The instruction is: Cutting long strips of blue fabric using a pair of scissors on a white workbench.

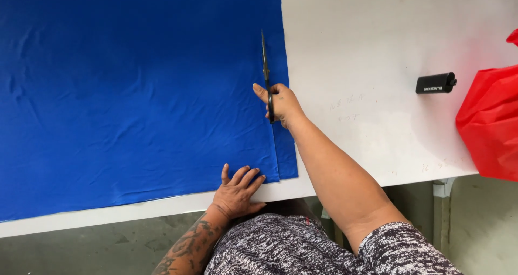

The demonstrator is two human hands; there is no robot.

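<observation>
White desk (pixel 377 53), top scuffed, faint handwritten marks. Grey concrete floor (pixel 108 248) below the near edge, stained. Pale desk leg (pixel 441 210) at right corner. Even, soft lighting, no hard shadows. No walls or windows in view.

Wide flat sheet of cloth (pixel 135 91): solid royal blue. Long metal scissors (pixel 266 70): dark, near black. Smooth tabletop (pixel 377 91): white. Small blocky plastic case (pixel 435 83): black. Crumpled fabric bundle (pixel 491 124): bright red. Knit sleeve (pixel 402 250): black-and-white marl. Concrete floor (pixel 108 248): grey.
</observation>
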